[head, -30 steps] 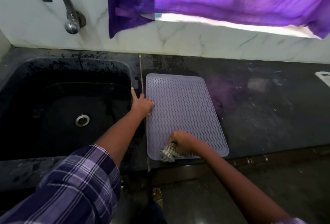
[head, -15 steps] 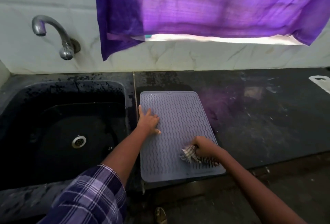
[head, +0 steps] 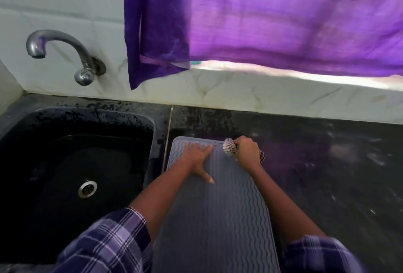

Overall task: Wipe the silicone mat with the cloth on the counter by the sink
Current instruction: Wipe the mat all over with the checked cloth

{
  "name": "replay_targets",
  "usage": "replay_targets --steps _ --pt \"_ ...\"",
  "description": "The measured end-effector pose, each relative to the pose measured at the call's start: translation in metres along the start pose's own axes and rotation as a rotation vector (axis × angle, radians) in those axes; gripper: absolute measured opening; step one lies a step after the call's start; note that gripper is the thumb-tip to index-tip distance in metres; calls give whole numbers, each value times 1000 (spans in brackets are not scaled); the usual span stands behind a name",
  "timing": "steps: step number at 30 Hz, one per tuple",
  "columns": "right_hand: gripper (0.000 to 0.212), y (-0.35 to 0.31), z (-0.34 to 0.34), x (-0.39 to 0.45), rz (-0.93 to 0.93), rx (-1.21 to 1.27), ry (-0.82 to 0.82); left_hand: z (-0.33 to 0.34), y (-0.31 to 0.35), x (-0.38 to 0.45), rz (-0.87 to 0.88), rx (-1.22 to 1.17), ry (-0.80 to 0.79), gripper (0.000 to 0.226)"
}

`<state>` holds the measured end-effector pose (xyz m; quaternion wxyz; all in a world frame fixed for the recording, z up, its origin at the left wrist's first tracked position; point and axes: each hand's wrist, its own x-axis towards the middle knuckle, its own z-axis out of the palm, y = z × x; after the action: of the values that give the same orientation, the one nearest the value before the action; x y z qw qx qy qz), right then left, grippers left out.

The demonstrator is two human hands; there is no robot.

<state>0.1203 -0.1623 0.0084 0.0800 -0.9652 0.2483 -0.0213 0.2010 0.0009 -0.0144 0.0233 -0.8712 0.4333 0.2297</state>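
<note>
Right hand [head: 247, 149] grip closed around bunched cloth [head: 230, 148] at far right corner of silicone mat [head: 229, 211], on counter [head: 327, 174] beside sink [head: 72, 163]. Left hand [head: 196, 155] flat, fingers spread, pinning mat. Wiping underway; next stroke likely back toward near edge.

Single head-worn view, looking steeply down and forward, close over counter [head: 327, 174] and sink [head: 76, 163]

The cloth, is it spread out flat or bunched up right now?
Bunched up. The cloth is wadded inside the right hand, with only crumpled ends showing at either side.
</note>
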Motion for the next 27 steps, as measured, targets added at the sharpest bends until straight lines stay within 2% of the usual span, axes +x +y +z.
replay_targets --steps 3,7,11,14,17,19,22,25,27 --pt "34 -5 29 26 -44 -99 -13 11 9 14 -33 115 -39 139" --pt "33 -3 47 35 -78 -148 -11 8 9 24 -57 197 -41 142" --pt "28 6 41 9 -151 -146 -86 8 14 22 -82 230 -55 143" --pt "31 12 30 -11 -196 -73 -257 5 13 19 -90 202 -48 141" --pt "17 13 8 -1 -137 -25 -450 4 14 15 -84 154 -58 140" --pt "17 7 -2 16 -93 56 -360 4 14 15 -91 152 -58 141" --pt "29 -6 2 38 -30 105 -135 4 13 16 -99 153 -61 142" --pt "33 -18 20 40 3 -8 -130 5 14 17 -108 160 -64 142" --pt "33 -17 28 32 -50 -77 -139 4 14 18 -110 171 -70 143"
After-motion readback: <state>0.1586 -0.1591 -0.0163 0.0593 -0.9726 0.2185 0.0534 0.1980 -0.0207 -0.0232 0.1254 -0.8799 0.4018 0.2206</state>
